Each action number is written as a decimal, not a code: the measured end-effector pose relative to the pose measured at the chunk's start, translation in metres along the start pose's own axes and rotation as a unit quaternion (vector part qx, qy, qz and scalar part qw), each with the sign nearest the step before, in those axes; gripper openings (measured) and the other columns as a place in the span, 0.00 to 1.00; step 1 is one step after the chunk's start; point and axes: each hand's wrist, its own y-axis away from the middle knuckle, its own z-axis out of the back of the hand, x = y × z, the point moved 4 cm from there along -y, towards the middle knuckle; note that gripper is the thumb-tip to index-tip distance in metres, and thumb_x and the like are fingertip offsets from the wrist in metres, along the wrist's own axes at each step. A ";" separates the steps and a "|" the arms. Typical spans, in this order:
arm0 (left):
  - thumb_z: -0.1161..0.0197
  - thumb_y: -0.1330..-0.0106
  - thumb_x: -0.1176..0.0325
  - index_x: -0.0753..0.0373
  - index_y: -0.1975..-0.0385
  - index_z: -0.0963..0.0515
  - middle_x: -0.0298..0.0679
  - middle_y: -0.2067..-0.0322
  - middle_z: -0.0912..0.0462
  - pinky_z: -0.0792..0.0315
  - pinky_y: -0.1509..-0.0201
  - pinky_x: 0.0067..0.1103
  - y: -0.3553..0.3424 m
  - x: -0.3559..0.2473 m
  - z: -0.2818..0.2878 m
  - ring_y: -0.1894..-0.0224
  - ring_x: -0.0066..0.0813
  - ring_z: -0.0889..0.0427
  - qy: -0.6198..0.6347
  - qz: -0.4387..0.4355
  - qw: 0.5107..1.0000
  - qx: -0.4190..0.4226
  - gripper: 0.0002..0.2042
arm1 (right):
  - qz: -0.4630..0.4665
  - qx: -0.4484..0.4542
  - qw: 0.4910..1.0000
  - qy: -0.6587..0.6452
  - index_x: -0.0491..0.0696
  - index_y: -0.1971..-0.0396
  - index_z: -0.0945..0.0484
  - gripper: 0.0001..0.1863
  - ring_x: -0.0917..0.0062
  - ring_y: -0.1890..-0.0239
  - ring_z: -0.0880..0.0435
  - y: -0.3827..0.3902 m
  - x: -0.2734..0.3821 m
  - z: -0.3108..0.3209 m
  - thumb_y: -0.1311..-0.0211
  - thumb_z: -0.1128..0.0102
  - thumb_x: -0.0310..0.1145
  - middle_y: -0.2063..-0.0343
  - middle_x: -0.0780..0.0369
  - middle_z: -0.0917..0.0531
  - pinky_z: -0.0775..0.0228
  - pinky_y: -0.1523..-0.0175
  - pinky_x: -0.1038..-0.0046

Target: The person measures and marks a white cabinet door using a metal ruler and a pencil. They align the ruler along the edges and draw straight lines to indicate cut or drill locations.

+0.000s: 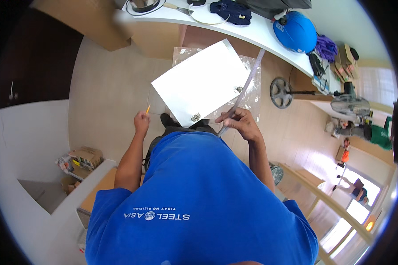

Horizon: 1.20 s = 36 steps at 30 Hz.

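Panel (199, 75), white and flat, lies in the upper middle of the frame over a clear plastic sheet (253, 102); I note one metal hinge (238, 89) near its right corner, a second hinge (195, 117) near its lower corner. Left hand (141, 123), apart from the panel at centre left, grasps a yellow pencil (148, 108); right hand (242, 124), below the panel's right corner, pinches a long thin strip (252, 74) slanting toward the upper right, though from my remote feed I cannot tell whether strip touches panel. Upper right, I log a blue helmet (295, 32) on a white table (252, 34), purple cloth (326, 47) beside it.
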 end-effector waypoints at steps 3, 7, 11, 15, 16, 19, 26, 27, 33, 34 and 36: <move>0.45 0.36 0.82 0.63 0.66 0.23 0.34 0.76 0.21 0.27 0.73 0.22 0.043 0.062 0.066 0.77 0.24 0.23 -0.006 0.124 0.991 0.046 0.06 | 0.013 -0.138 0.989 -0.051 0.41 0.59 0.17 0.14 0.75 0.63 0.12 -0.009 -0.017 0.001 0.32 0.30 0.37 0.63 0.58 0.10 0.21 0.54 0.72; 0.40 0.36 0.78 0.64 0.68 0.21 0.36 0.75 0.18 0.25 0.70 0.24 0.080 0.052 0.099 0.75 0.26 0.20 -0.237 0.164 0.953 0.093 0.02 | -0.007 -0.232 0.967 -0.104 0.41 0.58 0.18 0.15 0.77 0.66 0.12 -0.027 -0.055 0.030 0.28 0.34 0.40 0.65 0.60 0.10 0.20 0.60 0.76; 0.38 0.36 0.77 0.64 0.67 0.21 0.37 0.74 0.17 0.26 0.73 0.23 0.070 0.049 0.156 0.77 0.26 0.20 -0.170 0.060 0.981 0.064 0.01 | -0.023 -0.224 0.948 -0.227 0.42 0.54 0.21 0.15 0.72 0.62 0.11 -0.062 -0.066 0.021 0.25 0.39 0.40 0.59 0.58 0.11 0.19 0.57 0.71; 0.41 0.35 0.77 0.59 0.65 0.22 0.35 0.73 0.18 0.26 0.69 0.22 0.027 -0.011 0.143 0.75 0.26 0.18 -0.026 0.248 0.968 0.031 0.04 | -0.044 -0.252 0.929 -0.267 0.41 0.50 0.24 0.16 0.68 0.57 0.12 -0.077 -0.096 0.028 0.24 0.41 0.39 0.54 0.53 0.13 0.19 0.50 0.62; 0.42 0.35 0.77 0.59 0.65 0.22 0.34 0.73 0.18 0.26 0.70 0.21 0.011 -0.021 0.152 0.75 0.25 0.19 -0.043 0.235 0.970 0.039 0.04 | -0.049 -0.255 0.924 -0.280 0.41 0.51 0.23 0.16 0.68 0.56 0.12 -0.081 -0.106 0.024 0.24 0.41 0.39 0.54 0.52 0.13 0.19 0.49 0.62; 0.42 0.35 0.77 0.59 0.65 0.23 0.34 0.73 0.19 0.27 0.70 0.20 -0.039 -0.035 0.162 0.76 0.24 0.19 -0.069 0.213 0.972 0.067 0.04 | -0.096 -0.296 0.913 -0.264 0.42 0.52 0.22 0.13 0.69 0.56 0.13 -0.103 -0.130 0.014 0.25 0.40 0.37 0.57 0.56 0.13 0.19 0.49 0.62; 0.40 0.33 0.75 0.60 0.63 0.22 0.33 0.73 0.19 0.29 0.70 0.20 -0.189 0.005 0.195 0.75 0.23 0.20 -0.053 0.149 0.969 0.190 0.03 | -0.141 -0.393 0.879 -0.229 0.40 0.54 0.20 0.16 0.72 0.62 0.15 -0.169 -0.122 -0.064 0.26 0.37 0.40 0.63 0.58 0.15 0.19 0.53 0.61; 0.39 0.33 0.75 0.60 0.63 0.22 0.33 0.73 0.19 0.28 0.70 0.20 -0.201 0.007 0.192 0.74 0.22 0.20 -0.050 0.154 0.968 0.193 0.03 | -0.157 -0.402 0.877 -0.210 0.40 0.55 0.20 0.17 0.72 0.63 0.15 -0.173 -0.128 -0.073 0.27 0.37 0.41 0.63 0.58 0.15 0.19 0.54 0.62; 0.37 0.33 0.73 0.60 0.61 0.21 0.33 0.72 0.18 0.27 0.68 0.21 -0.249 -0.025 0.223 0.74 0.23 0.19 -0.064 0.177 0.956 0.223 0.04 | -0.178 -0.418 0.872 -0.181 0.40 0.63 0.19 0.18 0.77 0.71 0.17 -0.223 -0.137 -0.143 0.30 0.32 0.43 0.69 0.61 0.18 0.16 0.66 0.73; 0.37 0.33 0.73 0.60 0.61 0.21 0.32 0.72 0.18 0.27 0.68 0.21 -0.252 -0.026 0.230 0.74 0.23 0.19 -0.061 0.181 0.954 0.231 0.04 | -0.185 -0.421 0.871 -0.173 0.40 0.63 0.19 0.18 0.77 0.72 0.17 -0.230 -0.141 -0.151 0.30 0.32 0.42 0.70 0.61 0.18 0.17 0.67 0.73; 0.36 0.33 0.72 0.60 0.60 0.21 0.32 0.71 0.18 0.27 0.68 0.21 -0.257 -0.026 0.241 0.73 0.22 0.19 -0.068 0.192 0.949 0.239 0.05 | -0.201 -0.425 0.868 -0.159 0.40 0.64 0.19 0.17 0.77 0.73 0.17 -0.242 -0.152 -0.164 0.31 0.31 0.41 0.71 0.61 0.18 0.17 0.69 0.74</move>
